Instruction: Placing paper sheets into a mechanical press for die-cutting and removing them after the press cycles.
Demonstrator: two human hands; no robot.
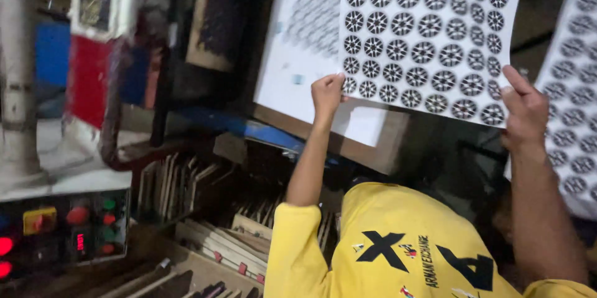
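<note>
One large printed sheet [429, 37], covered in rows of round wheel-like patterns, is held up by both hands. Its lower left corner is pinched by the left hand [326, 94]; its lower right edge is gripped by the right hand [525, 114]. A similar sheet [575, 87] is seen just beyond the right hand.

I'm looking into a print or die-cutting workshop. A machine control panel [68, 229] with red, green and yellow buttons sits low left; right of it stand racked wooden boards [186, 186], and above those lie sheets printed with round patterns [429, 37].
</note>
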